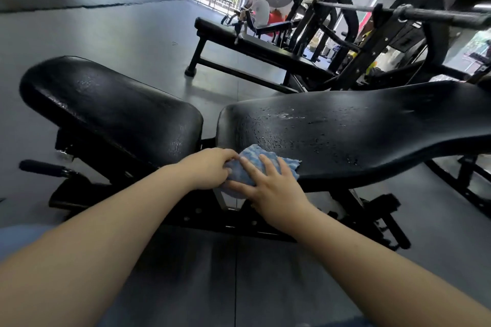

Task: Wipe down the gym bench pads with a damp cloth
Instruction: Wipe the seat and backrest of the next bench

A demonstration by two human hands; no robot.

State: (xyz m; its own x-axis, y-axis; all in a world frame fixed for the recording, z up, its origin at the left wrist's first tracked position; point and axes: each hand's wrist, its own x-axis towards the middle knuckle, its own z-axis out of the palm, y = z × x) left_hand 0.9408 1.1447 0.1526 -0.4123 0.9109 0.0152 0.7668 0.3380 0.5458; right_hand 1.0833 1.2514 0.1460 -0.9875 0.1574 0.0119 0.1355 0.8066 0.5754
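Head view: a blue cloth (261,167) lies on the near corner of the back pad (358,135), at the end beside the gap to the seat pad (111,109). The left hand (210,167) grips the cloth's left edge, fingers curled into the fabric. The right hand (276,188) lies flat on top of the cloth, fingers straight and slightly spread, pressing it to the pad. Water droplets and wet streaks show on the back pad beyond the cloth; the seat pad, left of the back pad, also glistens in patches. Under the back pad runs the black frame (239,218) with a row of holes. Behind the back pad stands a flat bench (255,48) and a rack with a bar (414,14). Farther behind it, a person (259,10) in a white top sits facing away.
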